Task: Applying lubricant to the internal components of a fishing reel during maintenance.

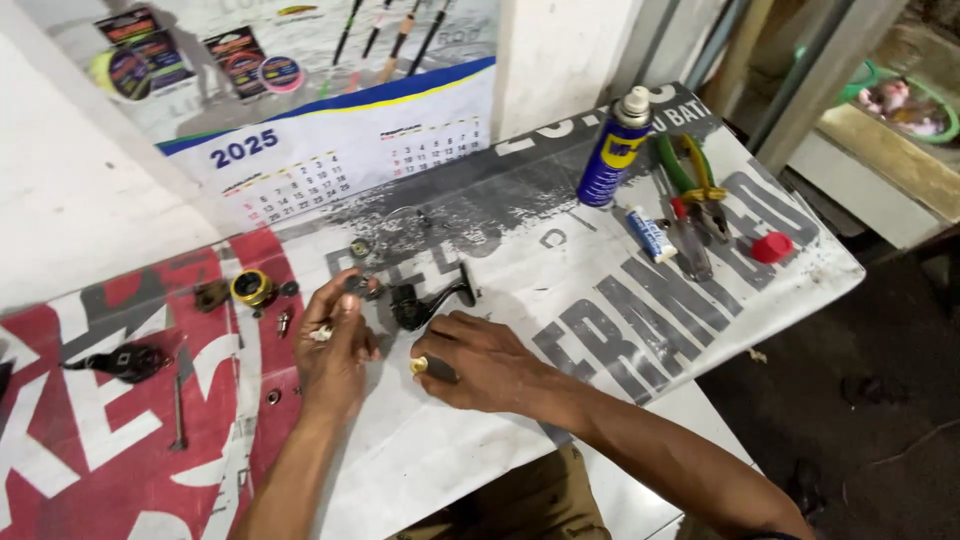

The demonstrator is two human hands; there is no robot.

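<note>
Here, left hand (pixel 335 345) pinching small part (pixel 322 333), right hand (pixel 480 360) gripping tool handle (pixel 432 368).

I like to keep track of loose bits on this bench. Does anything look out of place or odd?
The red cap lies by itself near the bench's right edge, off the blue spray can, which stands uncapped. Small parts, a yellow ring and a long pin lie scattered left of the left hand. Nothing looks spilled.
</note>
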